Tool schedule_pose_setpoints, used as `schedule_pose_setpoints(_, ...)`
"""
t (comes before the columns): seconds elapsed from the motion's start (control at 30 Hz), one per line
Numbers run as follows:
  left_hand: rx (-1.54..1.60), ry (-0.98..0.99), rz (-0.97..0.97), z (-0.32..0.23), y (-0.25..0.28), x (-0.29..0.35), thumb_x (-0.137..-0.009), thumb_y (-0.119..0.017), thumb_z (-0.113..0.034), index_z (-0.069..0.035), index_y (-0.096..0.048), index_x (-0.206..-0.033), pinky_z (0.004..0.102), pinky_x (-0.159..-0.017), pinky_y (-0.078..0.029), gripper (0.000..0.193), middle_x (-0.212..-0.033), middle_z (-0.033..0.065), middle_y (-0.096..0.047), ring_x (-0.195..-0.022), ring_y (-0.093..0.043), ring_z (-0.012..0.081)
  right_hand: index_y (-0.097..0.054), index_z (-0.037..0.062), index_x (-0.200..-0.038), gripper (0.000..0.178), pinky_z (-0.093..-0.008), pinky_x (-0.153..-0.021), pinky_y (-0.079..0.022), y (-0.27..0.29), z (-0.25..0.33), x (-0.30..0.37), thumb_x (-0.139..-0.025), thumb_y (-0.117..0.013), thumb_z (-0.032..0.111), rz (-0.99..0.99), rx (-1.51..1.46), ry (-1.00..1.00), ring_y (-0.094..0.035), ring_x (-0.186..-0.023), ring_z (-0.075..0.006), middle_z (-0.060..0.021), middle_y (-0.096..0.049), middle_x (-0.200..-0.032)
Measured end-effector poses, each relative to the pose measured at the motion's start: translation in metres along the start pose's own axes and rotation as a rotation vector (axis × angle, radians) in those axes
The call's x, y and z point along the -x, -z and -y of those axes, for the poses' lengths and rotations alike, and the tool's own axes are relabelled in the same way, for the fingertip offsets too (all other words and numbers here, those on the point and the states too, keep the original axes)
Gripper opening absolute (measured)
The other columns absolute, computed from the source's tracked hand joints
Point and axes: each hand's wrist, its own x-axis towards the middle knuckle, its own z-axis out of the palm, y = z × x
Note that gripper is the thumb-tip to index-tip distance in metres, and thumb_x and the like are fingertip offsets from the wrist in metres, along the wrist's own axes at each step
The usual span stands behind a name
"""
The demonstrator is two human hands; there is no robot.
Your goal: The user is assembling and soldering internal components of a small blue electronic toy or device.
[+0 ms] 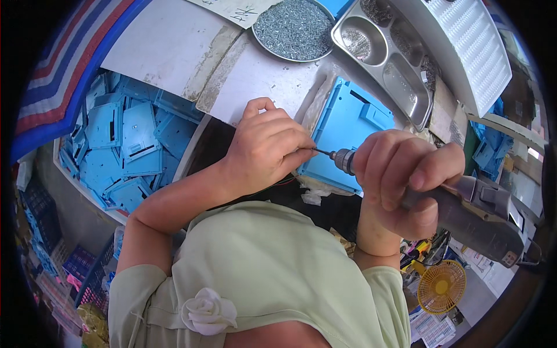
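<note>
My right hand (400, 174) is wrapped round a dark electric screwdriver (481, 217), which lies tilted with its chuck (344, 160) toward the left. From the chuck a thin bit (323, 152) reaches to the fingertips of my left hand (270, 142). Thumb and forefinger of that hand are pinched together at the bit's tip; whatever they hold there is too small to make out. Beneath the bit, a flat blue plastic panel (331, 130) with a raised block lies on the worktop, its near right part covered by my right hand.
A round metal dish of small screws (293, 29) stands at the back. Right of it is a steel compartment tray (400, 87) with small metal parts, beside a white ribbed tray (464, 52). Many blue panels (127, 139) fill a box at left. A yellow fan (441, 287) is at lower right.
</note>
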Motion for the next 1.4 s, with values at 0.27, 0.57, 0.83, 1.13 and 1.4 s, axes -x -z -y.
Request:
schedule_pose_setpoints(0.27, 0.129, -0.067, 0.211, 0.002, 0.007, -0.005, -0.075, -0.081, -0.007, -0.008, -0.072, -0.095, 0.0426, -0.088, -0.044, 0.022, -0.088, 0.0027, -0.073, -0.079, -0.067, 0.0237, -0.049, 0.007, -0.096, 0.038, -0.0335, -0.05, -0.043, -0.003, 0.002, 0.012, -0.091, -0.078, 0.03, -0.058, -0.043, -0.055, -0.049, -0.051, -0.0174, -0.0045, -0.052, -0.061)
schedule_pose_setpoints(0.57, -0.598, -0.206, -0.306, 0.035, -0.011, -0.1, -0.088, -0.066, -0.012, -0.003, -0.074, -0.1, 0.0442, -0.084, -0.053, 0.017, -0.094, 0.0121, -0.071, -0.088, -0.068, 0.0321, -0.054, 0.0006, -0.092, 0.024, -0.0342, -0.044, -0.042, -0.013, -0.016, 0.041, -0.083, -0.076, 0.001, -0.032, 0.007, 0.013, -0.055, -0.05, -0.0218, -0.0076, -0.054, -0.061)
schedule_pose_setpoints(0.83, -0.026, -0.213, 0.162, 0.015, -0.026, -0.05, -0.08, -0.071, -0.005, -0.008, -0.072, -0.102, 0.0467, -0.097, -0.045, 0.022, -0.121, 0.0063, -0.068, -0.109, -0.061, 0.0304, -0.057, 0.0043, -0.088, 0.018, -0.0332, -0.048, -0.046, -0.018, -0.024, 0.042, -0.083, -0.074, 0.004, 0.081, 0.144, -0.004, -0.054, -0.048, -0.0204, -0.0062, -0.057, -0.063)
schedule_pose_setpoints(1.13, -0.128, -0.258, 0.409, -0.009, -0.045, -0.055, -0.076, -0.077, -0.014, -0.009, -0.074, -0.112, 0.0445, -0.097, -0.044, 0.036, -0.122, 0.005, -0.069, -0.11, -0.059, 0.029, -0.05, 0.0095, -0.105, 0.01, -0.0341, -0.053, -0.041, 0.074, 0.048, 0.079, -0.098, -0.05, 0.015, -0.357, 0.287, 0.231, -0.045, -0.054, -0.0168, -0.0002, -0.045, -0.06)
schedule_pose_setpoints(1.4, -0.192, -0.176, 0.508, -0.018, -0.042, -0.058, -0.076, -0.079, -0.013, -0.011, -0.075, -0.113, 0.0427, -0.099, -0.043, 0.038, -0.127, 0.0039, -0.069, -0.109, -0.058, 0.0286, -0.048, 0.0051, -0.099, 0.016, -0.0342, -0.054, -0.042, 0.1, 0.025, 0.058, -0.097, -0.058, 0.016, -0.376, 0.254, 0.306, -0.046, -0.053, -0.0179, -0.0038, -0.045, -0.061)
